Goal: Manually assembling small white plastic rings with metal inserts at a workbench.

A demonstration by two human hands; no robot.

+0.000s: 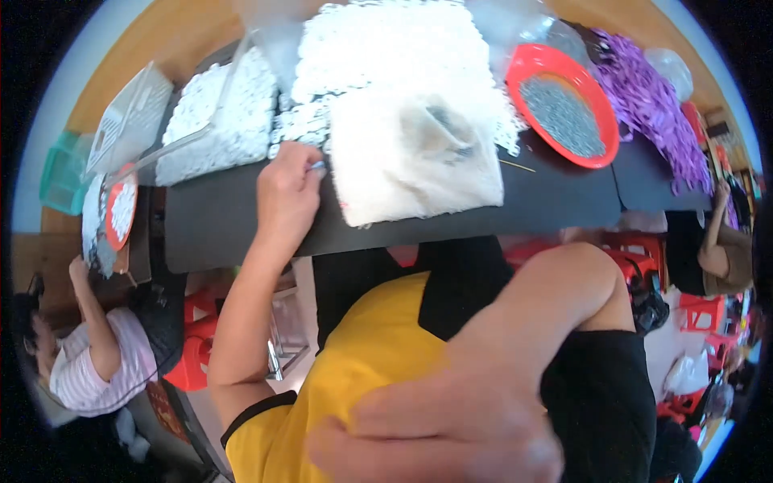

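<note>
While the left hand (288, 193) pinches one small pale part (319, 167) at the white parts heap's (386, 56) edge — fingers closed — the right hand (451, 427), loosely curled and empty, rests at the torso; one-handed, the part could slip.

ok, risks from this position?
1. The left hand pinches a small part at the table's front edge; it could drop off.
2. The red tray of grey bits overhangs the edge; a knock may tip it.
3. The right hand fills the lower view, hiding things.
</note>
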